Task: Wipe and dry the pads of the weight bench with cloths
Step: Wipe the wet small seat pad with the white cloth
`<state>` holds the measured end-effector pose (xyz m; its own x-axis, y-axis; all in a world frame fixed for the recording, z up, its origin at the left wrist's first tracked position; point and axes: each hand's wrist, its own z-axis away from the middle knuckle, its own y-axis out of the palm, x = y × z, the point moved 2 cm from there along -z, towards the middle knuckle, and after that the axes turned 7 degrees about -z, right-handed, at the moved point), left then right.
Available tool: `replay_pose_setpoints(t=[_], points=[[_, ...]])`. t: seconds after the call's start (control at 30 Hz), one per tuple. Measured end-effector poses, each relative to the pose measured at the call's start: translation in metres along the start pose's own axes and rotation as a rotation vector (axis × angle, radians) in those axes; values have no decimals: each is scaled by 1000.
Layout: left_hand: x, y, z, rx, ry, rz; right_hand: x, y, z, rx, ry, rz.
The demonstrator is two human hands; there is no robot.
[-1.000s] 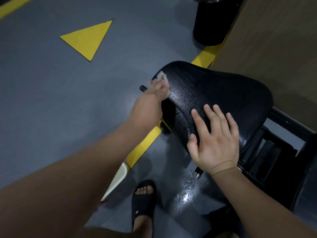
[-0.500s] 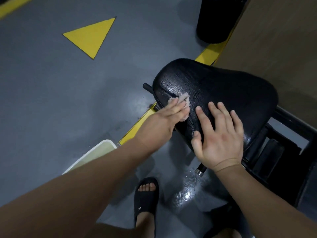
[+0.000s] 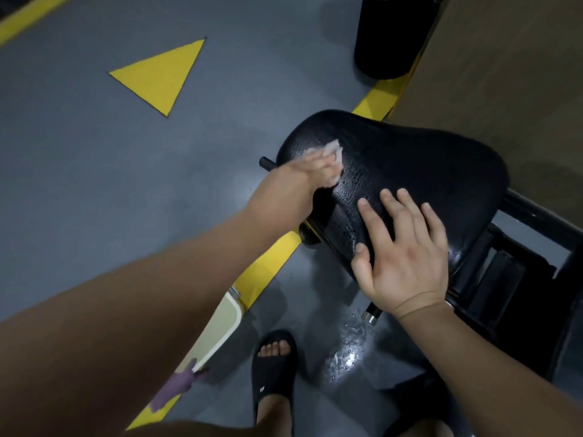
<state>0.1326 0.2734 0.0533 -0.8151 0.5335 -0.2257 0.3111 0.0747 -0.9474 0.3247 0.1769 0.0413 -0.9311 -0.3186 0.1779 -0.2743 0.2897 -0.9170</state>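
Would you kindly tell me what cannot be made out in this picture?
Head view only.
Left hand: motion-blurred, so its hold on the cloth is unclear.
Pad beneath the right hand: covered.
Black bin: cut by top edge.
Purple object by the forearm: blurred, unidentifiable.
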Motion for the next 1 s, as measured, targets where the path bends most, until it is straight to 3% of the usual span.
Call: replay_pose_setpoints(t=[0.1,0.2,0.3,0.47,0.63,0.8,1.0], points=[[-3,-1,-27,105,-36,-11,0,-1,0,1,1,1],[-9,1,-21,87,188,6,1,-1,1,8,4,-7],[-10,-3,-35,152,285,4,0,-2,1,15,1,-14],[1,-3,-97,266,-77,-58,-1,-3,-1,21,14,-32],[-15,11,-94,245,222,107,-3,-2,0,49,29,-55],[14,0,-128,322,-134,-110,-4,-2,0,61,36,-69],[-48,6,-145,340,111,81,-4,-3,0,57,41,-83]])
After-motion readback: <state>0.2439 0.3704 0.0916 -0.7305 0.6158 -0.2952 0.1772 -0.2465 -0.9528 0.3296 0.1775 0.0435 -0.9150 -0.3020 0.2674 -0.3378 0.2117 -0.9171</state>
